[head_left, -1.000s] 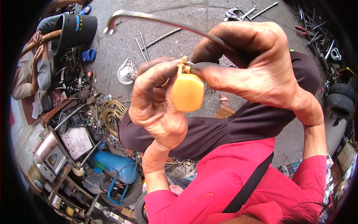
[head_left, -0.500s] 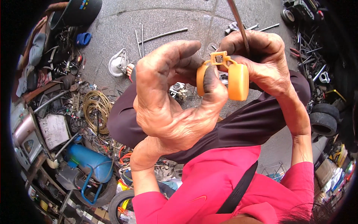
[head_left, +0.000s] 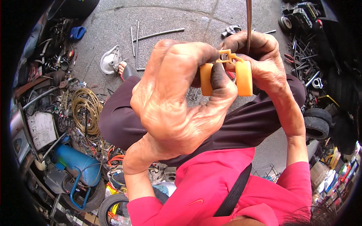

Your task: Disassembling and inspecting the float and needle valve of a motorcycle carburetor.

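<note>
A yellow plastic part (head_left: 243, 78) has two rounded blocks joined by a small bracket with a square opening at the top. My left hand (head_left: 179, 94) grips it, thumb pressed between the two blocks and a blackened forefinger at the bracket's left side. My right hand (head_left: 269, 62) is closed just behind and to the right, its thumb near the bracket. A long thin metal rod (head_left: 248, 17) rises upright from my right fingers toward the top edge. The fingertips of both hands are darkened, and some are hidden behind the part.
On the pavement lie metal rods (head_left: 160, 33) and a silver round part (head_left: 109, 60) beside my foot. Clutter surrounds me: coiled hose (head_left: 83, 113), a blue compressor tank (head_left: 77, 164), tyres (head_left: 316, 128), tools (head_left: 298, 56) and a dark bucket (head_left: 79, 7).
The yellow part has turned and moved right, showing both blocks and the bracket. My left hand has come round in front of it. The rod has swung from slanting leftward to upright.
</note>
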Demonstrator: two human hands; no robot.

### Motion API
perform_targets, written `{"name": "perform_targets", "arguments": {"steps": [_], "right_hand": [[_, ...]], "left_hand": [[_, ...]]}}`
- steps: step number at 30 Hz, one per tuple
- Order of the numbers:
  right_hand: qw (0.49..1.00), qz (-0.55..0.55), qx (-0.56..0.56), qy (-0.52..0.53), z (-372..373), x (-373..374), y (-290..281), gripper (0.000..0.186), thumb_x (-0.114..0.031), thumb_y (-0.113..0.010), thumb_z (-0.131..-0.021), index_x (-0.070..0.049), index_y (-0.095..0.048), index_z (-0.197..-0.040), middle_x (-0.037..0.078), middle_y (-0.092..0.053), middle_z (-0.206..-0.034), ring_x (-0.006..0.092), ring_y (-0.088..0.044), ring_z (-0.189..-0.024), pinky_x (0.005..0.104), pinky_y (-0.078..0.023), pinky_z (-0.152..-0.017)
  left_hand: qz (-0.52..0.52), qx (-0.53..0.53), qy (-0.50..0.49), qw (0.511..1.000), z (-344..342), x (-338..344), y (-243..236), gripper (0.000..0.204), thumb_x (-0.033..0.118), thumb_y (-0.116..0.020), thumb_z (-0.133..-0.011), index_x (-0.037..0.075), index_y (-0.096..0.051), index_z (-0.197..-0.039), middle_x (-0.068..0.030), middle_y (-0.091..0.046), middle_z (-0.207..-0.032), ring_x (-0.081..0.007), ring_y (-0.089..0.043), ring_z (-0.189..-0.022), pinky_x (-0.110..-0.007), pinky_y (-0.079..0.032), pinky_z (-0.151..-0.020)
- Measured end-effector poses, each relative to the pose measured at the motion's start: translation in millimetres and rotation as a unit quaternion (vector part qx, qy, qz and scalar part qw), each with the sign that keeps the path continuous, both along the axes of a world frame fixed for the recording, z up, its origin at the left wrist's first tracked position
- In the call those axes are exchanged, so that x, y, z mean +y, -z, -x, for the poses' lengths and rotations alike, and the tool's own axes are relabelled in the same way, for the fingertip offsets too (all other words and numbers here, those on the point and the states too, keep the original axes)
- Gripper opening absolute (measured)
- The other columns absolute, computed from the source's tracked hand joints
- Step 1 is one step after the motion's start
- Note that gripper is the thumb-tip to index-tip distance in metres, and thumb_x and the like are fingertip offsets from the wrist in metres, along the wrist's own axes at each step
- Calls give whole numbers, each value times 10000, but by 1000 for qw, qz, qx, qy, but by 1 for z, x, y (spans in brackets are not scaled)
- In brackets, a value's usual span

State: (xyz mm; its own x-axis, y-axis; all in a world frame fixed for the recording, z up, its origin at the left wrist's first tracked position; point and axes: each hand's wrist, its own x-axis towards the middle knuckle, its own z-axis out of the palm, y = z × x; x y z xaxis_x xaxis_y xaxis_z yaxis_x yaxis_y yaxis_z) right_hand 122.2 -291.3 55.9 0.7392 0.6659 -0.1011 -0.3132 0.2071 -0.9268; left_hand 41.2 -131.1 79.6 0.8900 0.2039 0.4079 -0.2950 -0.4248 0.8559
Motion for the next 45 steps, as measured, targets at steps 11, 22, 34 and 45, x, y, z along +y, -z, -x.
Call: {"name": "perform_targets", "arguments": {"steps": [11, 22, 34, 45], "right_hand": [[997, 40, -60, 12, -2, -4, -2, 247, -83, -695, -761, 31, -623, -968, 60, -649, -857, 95, -605, -782, 227, -499, -717], [1000, 6, -9, 14, -2, -4, 0, 234, -64, -689, -762, 28, -626, -968, 77, -655, -875, 112, -619, -807, 246, -512, -740], [983, 121, -103, 93, 7, 5, -15, 166, -25, -678, -754, 29, -655, -910, 42, -652, -793, 54, -582, -714, 185, -483, -637], [983, 123, -98, 95, 9, 3, -20, 207, -39, -695, -754, 43, -642, -937, 53, -656, -798, 76, -602, -729, 193, -494, -648]], "left_hand": [[-36, -11, -4, 999, -5, -2, 1, 168, -100, -601, -725, -18, -592, -872, -55, -568, -838, -81, -559, -680, -176, -445, -558], [-39, 20, 43, 998, -4, 3, 7, 135, -32, -591, -788, -12, -571, -919, -57, -566, -865, -106, -564, -764, -203, -470, -624], [362, 108, 117, 919, -8, 2, 16, 217, 20, -622, -809, -33, -524, -996, -70, -604, -904, -109, -592, -822, -238, -493, -731], [484, 255, 78, 833, -9, 9, 24, 204, 43, -571, -836, 41, -546, -1038, -80, -617, -933, -200, -627, -779, -318, -549, -611]]}}
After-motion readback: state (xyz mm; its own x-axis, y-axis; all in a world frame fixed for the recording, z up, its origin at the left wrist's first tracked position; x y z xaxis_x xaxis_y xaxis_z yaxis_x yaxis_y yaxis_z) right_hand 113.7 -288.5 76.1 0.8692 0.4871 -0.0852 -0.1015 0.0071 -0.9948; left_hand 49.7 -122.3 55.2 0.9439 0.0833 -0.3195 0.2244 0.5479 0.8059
